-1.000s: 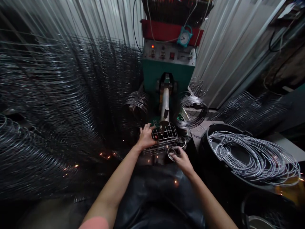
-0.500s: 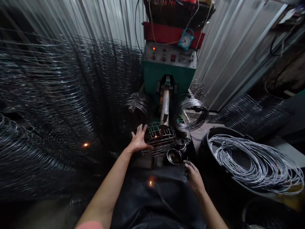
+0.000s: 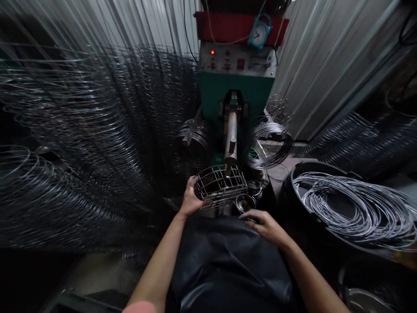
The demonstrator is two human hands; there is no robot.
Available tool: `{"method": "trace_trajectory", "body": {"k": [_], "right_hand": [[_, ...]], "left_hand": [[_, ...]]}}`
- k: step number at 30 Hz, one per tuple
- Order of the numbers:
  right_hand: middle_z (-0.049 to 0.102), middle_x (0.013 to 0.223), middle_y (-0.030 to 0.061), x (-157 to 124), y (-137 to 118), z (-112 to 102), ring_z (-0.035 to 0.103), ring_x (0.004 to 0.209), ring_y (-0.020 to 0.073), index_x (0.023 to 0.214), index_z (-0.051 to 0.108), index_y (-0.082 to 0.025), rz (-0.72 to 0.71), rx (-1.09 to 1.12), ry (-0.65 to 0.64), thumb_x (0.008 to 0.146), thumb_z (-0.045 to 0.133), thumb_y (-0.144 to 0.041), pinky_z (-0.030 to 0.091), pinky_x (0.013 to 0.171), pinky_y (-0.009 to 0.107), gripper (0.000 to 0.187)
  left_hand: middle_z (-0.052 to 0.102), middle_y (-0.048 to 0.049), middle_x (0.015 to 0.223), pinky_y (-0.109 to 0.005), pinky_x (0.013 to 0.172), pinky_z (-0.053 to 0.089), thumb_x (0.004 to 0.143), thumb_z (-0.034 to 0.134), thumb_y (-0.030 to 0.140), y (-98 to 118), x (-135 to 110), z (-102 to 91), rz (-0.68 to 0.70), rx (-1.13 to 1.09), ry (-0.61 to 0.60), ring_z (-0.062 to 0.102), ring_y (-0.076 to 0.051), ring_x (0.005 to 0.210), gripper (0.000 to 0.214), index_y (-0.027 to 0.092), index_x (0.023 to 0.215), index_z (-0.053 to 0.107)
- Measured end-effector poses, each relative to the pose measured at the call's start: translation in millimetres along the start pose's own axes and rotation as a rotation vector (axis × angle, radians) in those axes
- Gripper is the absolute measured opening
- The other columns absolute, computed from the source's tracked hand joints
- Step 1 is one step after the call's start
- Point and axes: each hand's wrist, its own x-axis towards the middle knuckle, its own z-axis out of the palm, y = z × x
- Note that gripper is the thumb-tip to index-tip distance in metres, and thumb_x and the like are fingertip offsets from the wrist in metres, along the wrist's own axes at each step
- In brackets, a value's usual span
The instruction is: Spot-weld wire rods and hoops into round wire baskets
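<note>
A wire basket (image 3: pixel 221 189) of thin metal rods sits beneath the tip of the machine's upper arm (image 3: pixel 231 134). My left hand (image 3: pixel 191 198) is closed around its left end, fingers at the far side and thumb at the near side. Just right of the basket are a small metal bowl (image 3: pixel 245 203) and a second small round dish (image 3: pixel 254 188) behind it. My right hand (image 3: pixel 265 224) is by the bowl's near edge, above the black apron (image 3: pixel 228 256), with its fingers bent together. Whatever they pinch is too small to make out.
The green machine (image 3: pixel 236 89) carries a panel with a lit red lamp (image 3: pixel 212 52) and a blue clock (image 3: pixel 259 32). Wire coils (image 3: pixel 272 145) flank the arm. At right, a black tub (image 3: pixel 293 174) holds wire rings (image 3: pixel 352 208). Tall stacks of wire rings (image 3: pixel 97 126) crowd the left.
My left hand has gone from spread fingers to a grip on the basket's end. My right hand has moved up and inward toward the bowl. Glowing sparks are gone, and the view has shifted.
</note>
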Motion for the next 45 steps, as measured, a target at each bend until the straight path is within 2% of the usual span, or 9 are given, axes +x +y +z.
{"method": "trace_trajectory", "body": {"k": [4,10,14,18,24,31,36,40,45], "right_hand": [[0.072,0.089,0.0011,44,-38,3,0.064,0.085,0.0206,0.092,0.072,-0.021,-0.007,-0.094,-0.203,0.077,0.055,-0.020,0.048,0.080,0.032,0.023],[0.070,0.093,0.0077,69,-15,30,0.064,0.089,0.0210,0.095,0.071,-0.018,-0.068,-0.583,0.029,0.080,0.059,-0.016,0.047,0.079,0.029,0.019],[0.067,0.101,0.0053,56,-5,27,0.062,0.094,0.0175,0.108,0.067,-0.022,-0.213,-0.594,-0.047,0.085,0.056,-0.020,0.047,0.081,0.027,0.025],[0.064,0.108,0.0060,51,0,21,0.062,0.096,0.0177,0.118,0.061,-0.023,-0.221,-0.599,-0.073,0.077,0.060,-0.011,0.048,0.082,0.027,0.043],[0.066,0.095,0.0053,60,11,23,0.063,0.088,0.0173,0.102,0.066,-0.021,-0.239,-0.574,-0.022,0.074,0.057,-0.003,0.048,0.077,0.026,0.035],[0.066,0.095,0.0047,75,16,19,0.063,0.088,0.0166,0.102,0.065,-0.021,-0.276,-0.573,0.027,0.070,0.055,0.001,0.048,0.077,0.025,0.040],[0.066,0.095,0.0049,86,14,13,0.063,0.088,0.0157,0.098,0.066,-0.019,-0.280,-0.585,0.052,0.075,0.056,-0.002,0.047,0.076,0.023,0.030],[0.067,0.099,0.0036,83,18,16,0.063,0.089,0.0155,0.100,0.066,-0.022,-0.255,-0.631,0.105,0.079,0.057,-0.008,0.047,0.075,0.022,0.026],[0.068,0.100,0.0051,95,18,19,0.064,0.088,0.0168,0.102,0.066,-0.023,-0.203,-0.664,0.187,0.085,0.053,-0.013,0.047,0.073,0.023,0.024]], "left_hand": [[0.026,-0.0148,0.145,-0.051,0.112,0.024,0.048,0.082,0.030,23,-21,-3.8,0.105,0.034,-0.040,0.023,-0.036,0.136,0.098,0.019,0.132,0.035],[0.029,-0.0189,0.143,-0.057,0.110,0.023,0.048,0.080,0.031,48,-20,0.8,0.169,0.102,-0.151,0.024,-0.038,0.135,0.094,0.016,0.130,0.038],[0.030,-0.0160,0.143,-0.053,0.110,0.024,0.049,0.079,0.027,52,-15,1.3,0.178,0.097,-0.172,0.026,-0.035,0.135,0.092,0.019,0.130,0.038],[0.029,-0.0169,0.143,-0.053,0.111,0.023,0.049,0.079,0.025,51,-10,2.8,0.177,0.093,-0.201,0.025,-0.035,0.135,0.092,0.017,0.130,0.038],[0.028,-0.0169,0.144,-0.051,0.112,0.023,0.046,0.082,0.026,47,1,4.4,0.161,0.080,-0.243,0.023,-0.035,0.136,0.096,0.016,0.131,0.039],[0.030,-0.0163,0.144,-0.052,0.110,0.026,0.046,0.082,0.027,37,21,6.3,0.219,0.070,-0.208,0.024,-0.035,0.136,0.094,0.018,0.130,0.040],[0.031,-0.0201,0.142,-0.048,0.110,0.029,0.045,0.083,0.029,35,35,8.5,0.226,0.059,-0.223,0.027,-0.035,0.135,0.094,0.013,0.129,0.042],[0.036,-0.0163,0.139,-0.047,0.109,0.031,0.048,0.082,0.038,37,35,10.2,0.259,0.039,-0.182,0.031,-0.033,0.133,0.091,0.017,0.128,0.044],[0.033,-0.0168,0.141,-0.049,0.108,0.031,0.043,0.085,0.031,38,46,10.8,0.167,0.113,-0.156,0.029,-0.035,0.134,0.095,0.018,0.127,0.043]]}}
